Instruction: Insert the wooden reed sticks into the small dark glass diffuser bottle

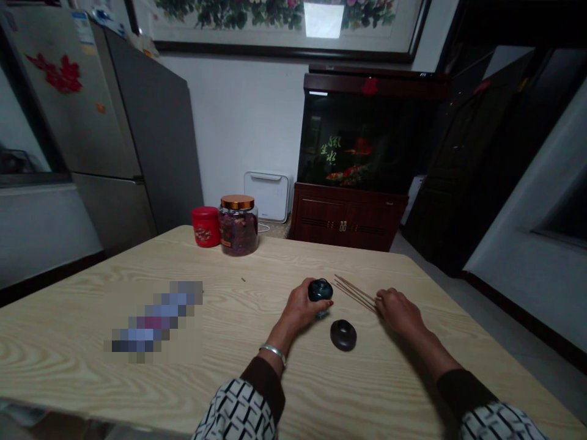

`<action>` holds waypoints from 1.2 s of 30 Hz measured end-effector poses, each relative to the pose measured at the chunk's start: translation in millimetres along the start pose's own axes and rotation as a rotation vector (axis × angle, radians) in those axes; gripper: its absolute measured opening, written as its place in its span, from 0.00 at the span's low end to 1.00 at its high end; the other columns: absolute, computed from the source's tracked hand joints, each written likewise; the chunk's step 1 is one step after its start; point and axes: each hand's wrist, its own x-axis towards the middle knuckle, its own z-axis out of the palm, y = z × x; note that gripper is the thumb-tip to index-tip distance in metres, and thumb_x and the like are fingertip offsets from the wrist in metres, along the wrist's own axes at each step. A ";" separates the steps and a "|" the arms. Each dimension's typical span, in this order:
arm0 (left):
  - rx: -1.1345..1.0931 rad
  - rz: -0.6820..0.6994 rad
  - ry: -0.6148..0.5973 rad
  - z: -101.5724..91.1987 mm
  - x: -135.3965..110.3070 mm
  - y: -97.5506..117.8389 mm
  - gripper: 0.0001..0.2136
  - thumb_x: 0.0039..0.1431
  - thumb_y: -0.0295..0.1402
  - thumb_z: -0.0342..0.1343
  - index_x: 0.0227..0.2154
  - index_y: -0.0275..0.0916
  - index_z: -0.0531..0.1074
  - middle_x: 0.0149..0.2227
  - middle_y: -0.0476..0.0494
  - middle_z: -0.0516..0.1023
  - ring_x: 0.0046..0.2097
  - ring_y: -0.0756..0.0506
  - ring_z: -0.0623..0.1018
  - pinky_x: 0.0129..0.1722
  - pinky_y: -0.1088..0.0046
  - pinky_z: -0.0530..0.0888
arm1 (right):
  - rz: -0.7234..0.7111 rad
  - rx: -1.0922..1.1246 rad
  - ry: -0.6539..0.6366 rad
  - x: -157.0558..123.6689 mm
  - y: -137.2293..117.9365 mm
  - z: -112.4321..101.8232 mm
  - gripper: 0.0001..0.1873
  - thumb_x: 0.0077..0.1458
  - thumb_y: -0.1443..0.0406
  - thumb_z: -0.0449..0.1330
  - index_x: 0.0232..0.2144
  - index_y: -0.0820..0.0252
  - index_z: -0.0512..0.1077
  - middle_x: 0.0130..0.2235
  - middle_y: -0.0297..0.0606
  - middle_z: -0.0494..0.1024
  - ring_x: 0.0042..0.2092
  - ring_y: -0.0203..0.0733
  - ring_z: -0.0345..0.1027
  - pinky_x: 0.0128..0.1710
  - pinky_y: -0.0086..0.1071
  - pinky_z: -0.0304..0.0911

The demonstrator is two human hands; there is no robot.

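My left hand [303,307] is wrapped round a small dark glazed pot [320,289], thumb and fingers on its sides. To the right, my right hand [398,310] is closed on the near ends of several thin brown incense sticks [355,292], which point away towards the back left, over the table. Between my hands, a little nearer to me, a round dark brown lid-like piece [343,335] with a raised middle lies on the table. My right fingertips are partly hidden, and so is the lower part of the pot.
The light wooden table [220,379] carries a red canister [206,227] and a glass jar [239,225] with a copper-coloured lid at its far edge. A pixelated object [156,321] lies on the left. Behind stand a fish tank [353,146] and a fridge [105,122].
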 end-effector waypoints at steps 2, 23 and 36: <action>0.001 -0.002 -0.003 -0.4 -0.8 1.0 0.28 0.43 0.39 0.70 0.47 0.36 0.72 0.40 0.39 0.79 0.42 0.39 0.78 0.43 0.63 0.74 | 0.007 -0.072 -0.026 3.8 0.2 2.7 0.15 0.61 0.64 0.49 0.36 0.57 0.76 0.42 0.47 0.77 0.46 0.49 0.71 0.35 0.34 0.56; 0.011 -0.017 -0.010 -1.6 -3.3 8.7 0.26 0.44 0.38 0.69 0.47 0.36 0.72 0.41 0.39 0.79 0.43 0.40 0.77 0.44 0.63 0.73 | -0.021 0.813 0.216 31.1 3.8 -32.7 0.09 0.50 0.62 0.59 0.33 0.57 0.77 0.37 0.41 0.80 0.39 0.44 0.72 0.38 0.34 0.64; -0.035 -0.019 0.003 2.7 0.1 2.9 0.29 0.42 0.39 0.70 0.48 0.37 0.72 0.42 0.39 0.79 0.43 0.39 0.77 0.46 0.61 0.74 | -0.073 1.687 0.451 40.4 -113.2 -67.7 0.15 0.45 0.58 0.67 0.35 0.59 0.76 0.32 0.33 0.73 0.32 0.33 0.64 0.26 0.24 0.57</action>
